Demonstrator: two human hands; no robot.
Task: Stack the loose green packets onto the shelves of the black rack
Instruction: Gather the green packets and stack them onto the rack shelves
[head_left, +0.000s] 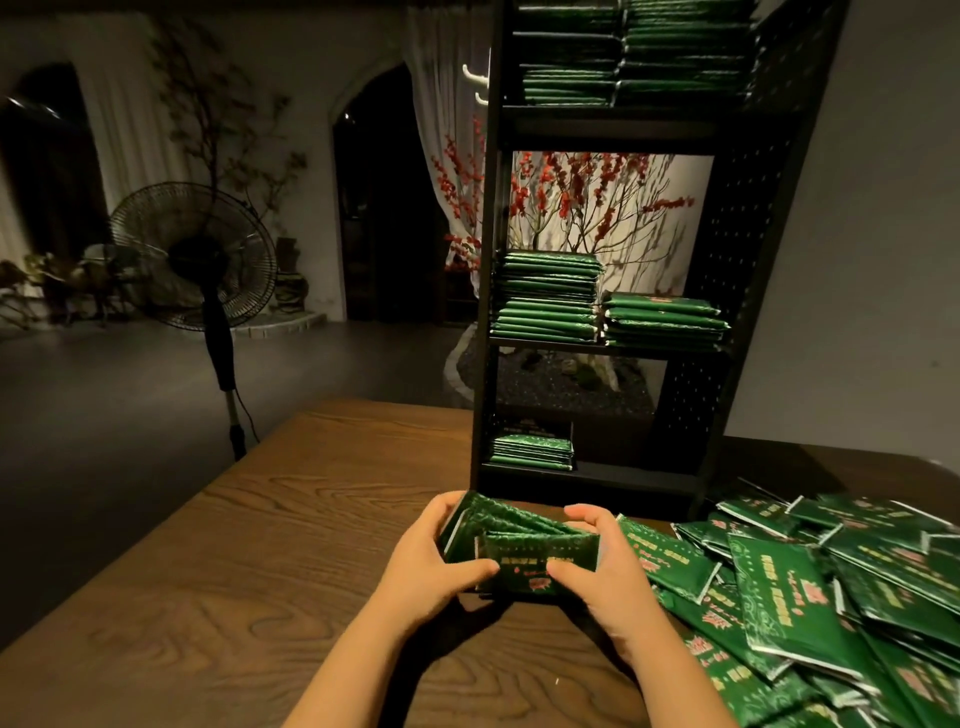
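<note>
In the head view, the left hand (431, 558) and the right hand (605, 566) grasp together a small bundle of green packets (524, 553), one hand at each short end, with the fingers curled round the edges. The bundle stands on its long edge on the wooden worktop (270, 545), just in front of the foot of the black rack (748, 270). The packets in the bundle are not yet even: the front one sits lower and the back ones lean away.

The rack stands upright on the worktop. Its top shelf is nearly full. The middle shelf carries a tall stack at the left (545, 299) and a lower stack at the right (662, 319). The bottom shelf has only a short stack at the left (532, 449). A big loose pile of packets (831, 597) lies on the worktop to the right of the hands, some overlapping each other.

I think the person is squaring the bundle before lifting it to a shelf. The risk is that the smooth packets slide apart if the bundle is lifted while uneven, and fall. Also, a careless push into the shelf can knock the tall stack, which leans a little already.
</note>
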